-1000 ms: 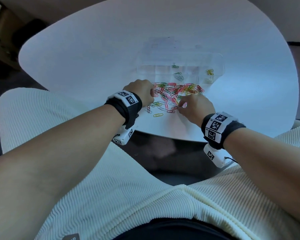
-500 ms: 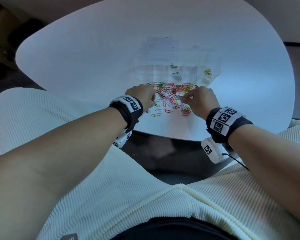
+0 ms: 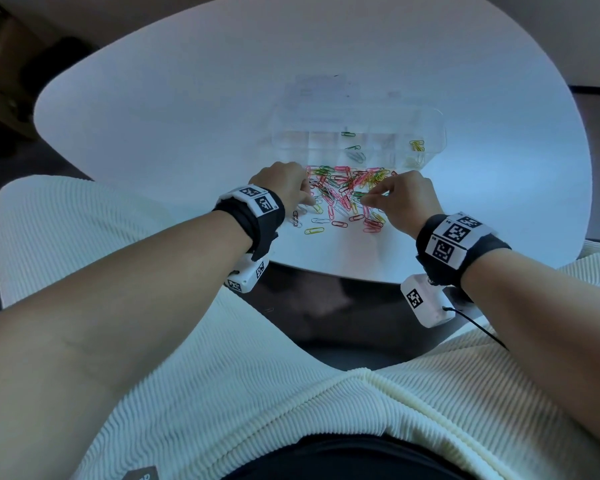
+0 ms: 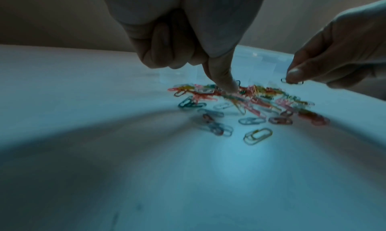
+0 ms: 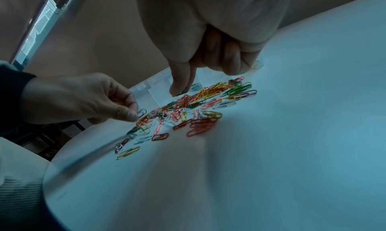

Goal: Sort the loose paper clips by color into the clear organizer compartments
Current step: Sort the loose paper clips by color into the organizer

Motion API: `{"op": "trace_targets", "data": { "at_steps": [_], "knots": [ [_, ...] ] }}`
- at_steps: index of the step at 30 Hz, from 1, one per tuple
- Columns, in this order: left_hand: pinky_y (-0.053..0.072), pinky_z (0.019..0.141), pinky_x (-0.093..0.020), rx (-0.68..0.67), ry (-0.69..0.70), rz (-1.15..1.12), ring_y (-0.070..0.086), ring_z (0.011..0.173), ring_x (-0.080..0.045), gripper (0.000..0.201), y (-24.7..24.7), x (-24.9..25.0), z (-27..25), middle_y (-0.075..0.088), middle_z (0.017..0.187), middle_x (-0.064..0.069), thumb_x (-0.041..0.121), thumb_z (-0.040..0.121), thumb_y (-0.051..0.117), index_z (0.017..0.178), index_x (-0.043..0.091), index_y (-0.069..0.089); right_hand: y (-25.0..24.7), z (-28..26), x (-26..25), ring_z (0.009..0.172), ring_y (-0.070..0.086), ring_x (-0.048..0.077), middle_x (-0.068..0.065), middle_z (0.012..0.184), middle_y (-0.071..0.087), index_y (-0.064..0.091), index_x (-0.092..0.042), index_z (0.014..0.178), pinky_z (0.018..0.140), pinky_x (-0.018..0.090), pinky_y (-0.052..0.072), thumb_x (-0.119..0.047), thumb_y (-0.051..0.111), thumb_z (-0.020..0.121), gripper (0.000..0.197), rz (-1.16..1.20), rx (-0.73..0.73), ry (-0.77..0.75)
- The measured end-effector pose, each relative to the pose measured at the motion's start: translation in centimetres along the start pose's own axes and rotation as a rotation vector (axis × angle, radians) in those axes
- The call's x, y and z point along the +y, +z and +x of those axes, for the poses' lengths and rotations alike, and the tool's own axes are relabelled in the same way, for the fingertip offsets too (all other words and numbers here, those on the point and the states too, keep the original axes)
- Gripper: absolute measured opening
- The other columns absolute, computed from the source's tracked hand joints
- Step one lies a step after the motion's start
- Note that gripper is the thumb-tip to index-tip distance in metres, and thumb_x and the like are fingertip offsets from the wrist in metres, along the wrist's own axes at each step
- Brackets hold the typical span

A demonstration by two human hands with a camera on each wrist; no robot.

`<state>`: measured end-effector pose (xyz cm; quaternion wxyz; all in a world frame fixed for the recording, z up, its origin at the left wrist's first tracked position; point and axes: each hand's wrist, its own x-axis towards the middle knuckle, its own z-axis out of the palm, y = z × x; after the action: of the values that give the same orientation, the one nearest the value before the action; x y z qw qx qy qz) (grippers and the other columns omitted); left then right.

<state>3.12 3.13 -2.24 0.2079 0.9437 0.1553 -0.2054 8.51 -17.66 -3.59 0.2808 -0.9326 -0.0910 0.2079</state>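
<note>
A pile of mixed coloured paper clips (image 3: 347, 192) lies on the white table (image 3: 187, 116), just in front of the clear organizer (image 3: 291, 147). The organizer holds green clips (image 3: 348, 134), grey clips (image 3: 355, 155) and yellow clips (image 3: 417, 145) in separate compartments. My right hand (image 3: 368, 199) hovers over the pile's right side and pinches a dark green clip (image 4: 292, 82) between thumb and forefinger, lifted off the table. My left hand (image 3: 307, 199) sits at the pile's left edge, fingers curled, thumb and forefinger pinching a pale grey clip (image 5: 142, 111).
Stray clips lie nearer me, among them a yellow one (image 3: 314, 231) and a red one (image 3: 339, 223). The table's front edge (image 3: 326, 271) runs just behind my wrists. My lap in cream ribbed fabric (image 3: 222, 393) fills the foreground.
My right hand has moved from the pile's near edge up and forward, lifting the green clip. My left hand has shifted slightly toward me along the pile's left side.
</note>
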Motion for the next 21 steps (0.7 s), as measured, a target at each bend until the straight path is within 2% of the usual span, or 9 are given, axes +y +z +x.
{"op": "trace_targets", "data": {
  "at_steps": [3,6,8,9,11,14,17,19,21],
  "knots": [
    [0.042,0.065,-0.025,0.031,0.000,-0.145,0.058,0.074,-0.017,0.020,-0.5,0.4,0.1,0.061,0.073,0.007,0.036,0.075,0.079,0.076,0.018,0.069,-0.3,-0.2,-0.1,0.083,0.055,0.014,0.002,0.096,0.066,0.074,-0.015,0.084,0.069,0.024,0.038,-0.038,0.074,0.083,0.023,0.023,-0.009,0.008],
    [0.042,0.064,-0.024,0.030,0.002,-0.294,0.057,0.070,-0.013,0.021,-0.9,0.7,0.0,0.062,0.071,0.007,0.035,0.076,0.079,0.075,0.017,0.069,-0.4,-0.4,-0.5,0.066,0.049,0.015,-0.002,0.072,0.055,0.064,-0.014,0.080,0.058,0.026,0.036,-0.034,0.064,0.092,0.024,0.071,-0.051,0.038],
    [0.041,0.060,-0.023,-0.022,0.013,-0.380,0.055,0.067,-0.011,0.022,-1.2,1.0,-0.3,0.062,0.075,0.004,0.035,0.083,0.071,0.081,0.014,0.066,-0.5,-0.5,-0.7,0.055,0.039,0.016,-0.001,0.062,0.043,0.051,-0.014,0.074,0.051,0.025,0.033,-0.024,0.054,0.095,0.024,0.280,-0.112,0.124],
    [0.038,0.055,-0.023,-0.057,0.003,-0.429,0.050,0.061,-0.011,0.022,-1.3,1.3,-0.6,0.058,0.071,0.003,0.034,0.089,0.064,0.083,0.013,0.062,-0.6,-0.6,-0.9,0.051,0.032,0.017,0.000,0.059,0.038,0.044,-0.015,0.071,0.048,0.024,0.029,-0.017,0.049,0.094,0.023,0.452,-0.147,0.186],
    [0.028,0.046,-0.022,-0.125,-0.042,-0.603,0.035,0.048,-0.014,0.024,-1.5,1.7,-0.9,0.044,0.058,0.001,0.025,0.096,0.050,0.075,0.013,0.050,-0.9,-0.7,-1.1,0.050,0.021,0.016,0.002,0.057,0.030,0.032,-0.018,0.067,0.047,0.024,0.019,-0.009,0.041,0.087,0.023,0.758,-0.183,0.288],
    [0.017,0.047,-0.024,-0.164,-0.065,-0.852,0.019,0.045,-0.015,0.029,-1.9,2.3,-1.1,0.033,0.043,0.000,0.008,0.086,0.039,0.058,0.015,0.034,-1.6,-1.0,-1.6,0.045,0.023,0.016,0.008,0.058,0.034,0.029,-0.017,0.066,0.048,0.025,0.019,-0.006,0.037,0.081,0.020,0.981,-0.193,0.338],
    [0.020,0.046,-0.023,-0.178,-0.017,-0.955,0.024,0.049,-0.016,0.036,-2.2,2.5,-1.3,0.042,0.039,-0.003,0.000,0.078,0.042,0.047,0.016,0.036,-2.2,-1.0,-2.2,0.043,0.026,0.017,0.008,0.058,0.037,0.027,-0.016,0.063,0.044,0.023,0.024,0.001,0.032,0.080,0.025,1.093,-0.186,0.328],
    [0.020,0.045,-0.024,-0.179,0.014,-1.027,0.024,0.044,-0.015,0.039,-2.3,2.6,-1.5,0.049,0.042,-0.009,-0.006,0.078,0.043,0.045,0.014,0.036,-2.5,-1.0,-2.7,0.045,0.028,0.017,0.008,0.059,0.039,0.026,-0.016,0.063,0.043,0.022,0.028,0.005,0.028,0.078,0.026,1.163,-0.199,0.319],
    [0.017,0.046,-0.028,-0.167,0.018,-1.115,0.021,0.036,-0.014,0.038,-2.6,2.8,-1.5,0.050,0.045,-0.014,-0.009,0.079,0.041,0.047,0.012,0.036,-2.7,-0.9,-3.5,0.049,0.036,0.019,0.008,0.062,0.045,0.032,-0.015,0.066,0.046,0.024,0.035,0.005,0.027,0.077,0.023,1.233,-0.224,0.311]
  ]
}}
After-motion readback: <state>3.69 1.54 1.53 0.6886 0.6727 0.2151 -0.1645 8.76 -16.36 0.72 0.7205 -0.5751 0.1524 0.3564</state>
